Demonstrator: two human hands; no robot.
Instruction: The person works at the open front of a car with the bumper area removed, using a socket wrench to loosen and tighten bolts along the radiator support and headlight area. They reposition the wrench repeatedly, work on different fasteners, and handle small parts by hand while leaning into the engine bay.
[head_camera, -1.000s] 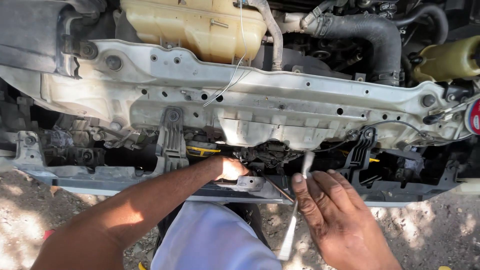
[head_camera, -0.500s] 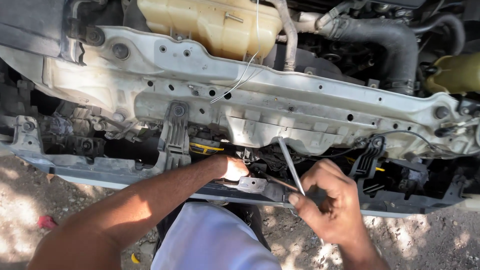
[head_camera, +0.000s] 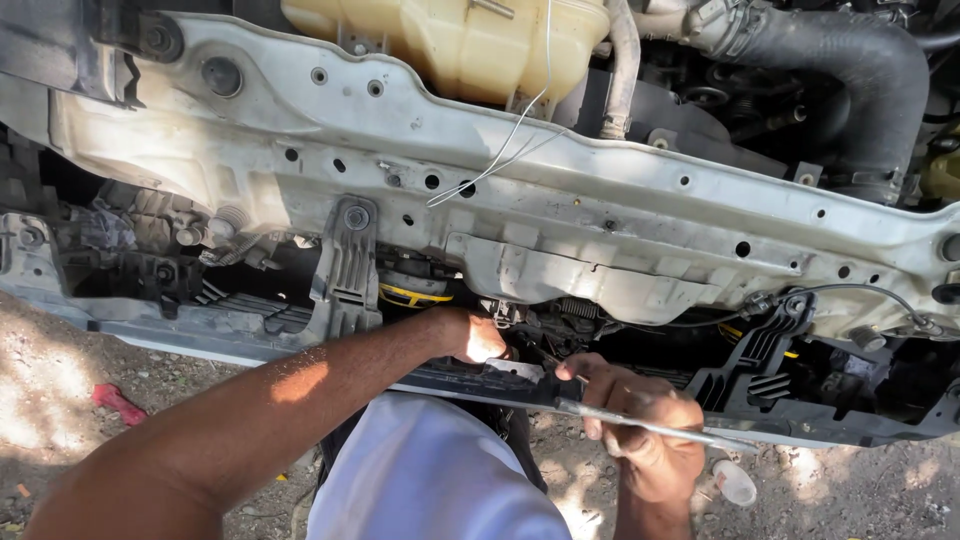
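Lower centre: right hand (head_camera: 645, 445) clamped on a metal rod (head_camera: 650, 428); left hand (head_camera: 472, 335) reaches behind the crossmember (head_camera: 560, 215), grip hidden.

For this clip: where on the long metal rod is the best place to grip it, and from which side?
Probably the bare shaft to the right of the right hand. The long metal rod lies nearly level, its left end pointing into the gap under the white crossmember where the left hand reaches. Coming from above and the right looks least obstructed.

Left hand (head_camera: 478, 337) reaches forward with arm outstretched, fingers hidden; right hand (head_camera: 640, 430) is curled into a closed grip
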